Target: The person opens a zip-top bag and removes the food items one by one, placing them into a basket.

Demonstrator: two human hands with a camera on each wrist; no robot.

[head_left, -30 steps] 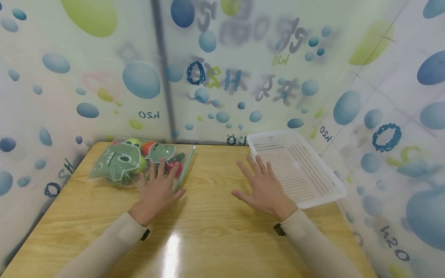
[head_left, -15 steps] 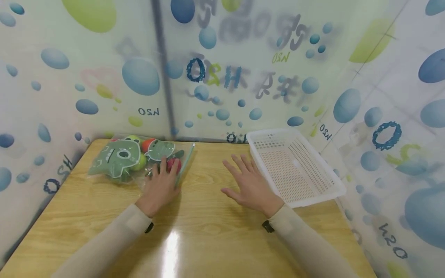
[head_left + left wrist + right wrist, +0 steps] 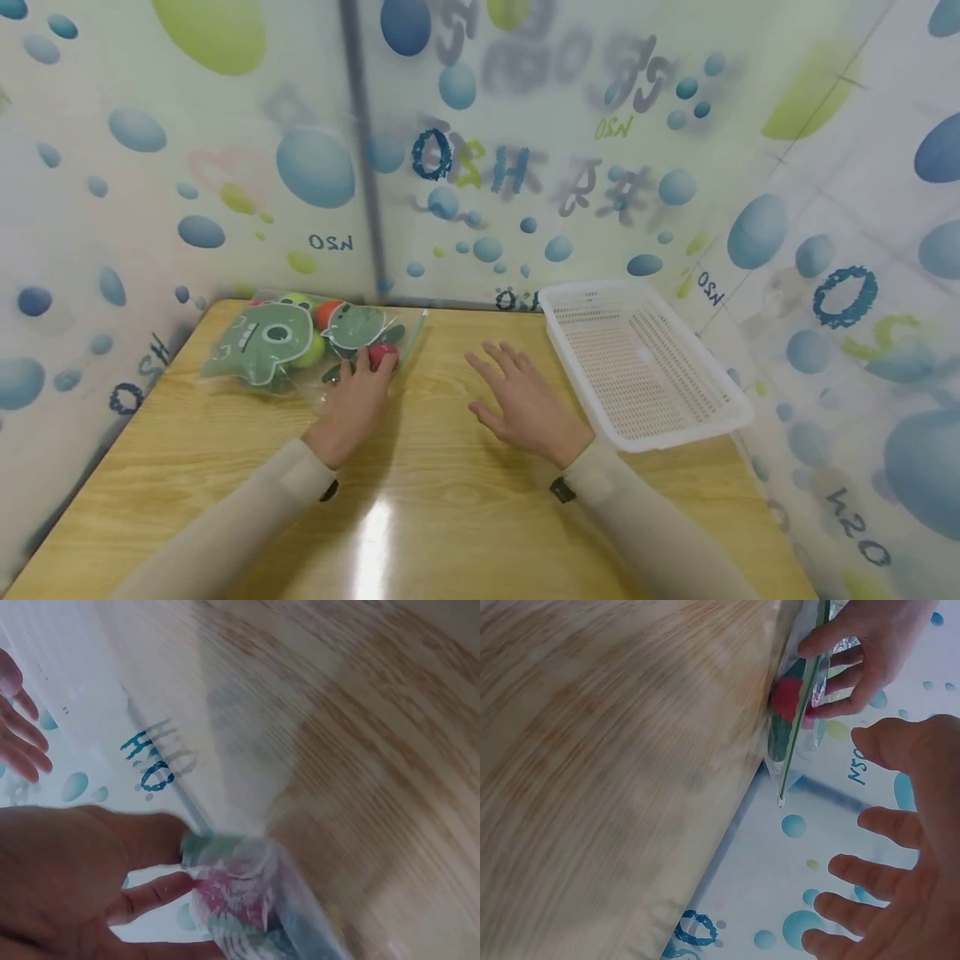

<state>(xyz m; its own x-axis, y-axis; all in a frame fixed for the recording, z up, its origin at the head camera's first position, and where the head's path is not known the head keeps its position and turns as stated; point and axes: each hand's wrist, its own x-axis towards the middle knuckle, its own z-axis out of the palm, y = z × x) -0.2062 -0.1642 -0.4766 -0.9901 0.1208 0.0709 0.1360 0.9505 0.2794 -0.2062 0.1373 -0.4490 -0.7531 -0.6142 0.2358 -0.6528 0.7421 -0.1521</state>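
A clear zip bag (image 3: 257, 343) printed with green cartoon dinosaurs lies at the back left of the table. Coloured balls show through it, among them a red ball (image 3: 382, 357) and an orange-red one (image 3: 327, 314). My left hand (image 3: 351, 415) is at the bag's right end. In the right wrist view, its thumb and fingers lie on either side of the zip edge (image 3: 804, 697), pinching the bag. The left wrist view shows the crinkled plastic (image 3: 232, 892) at those fingertips. My right hand (image 3: 528, 412), fingers spread, hovers over the table between bag and basket, touching nothing.
A white perforated plastic basket (image 3: 686, 433) stands at the right of the wooden table (image 3: 442, 517). Patterned curtain-like walls (image 3: 480, 208) rise close behind the table and along both sides.
My left hand has moved slightly right along the bag and its fingers have closed in on the zip end. My right hand has shifted left, away from the basket.
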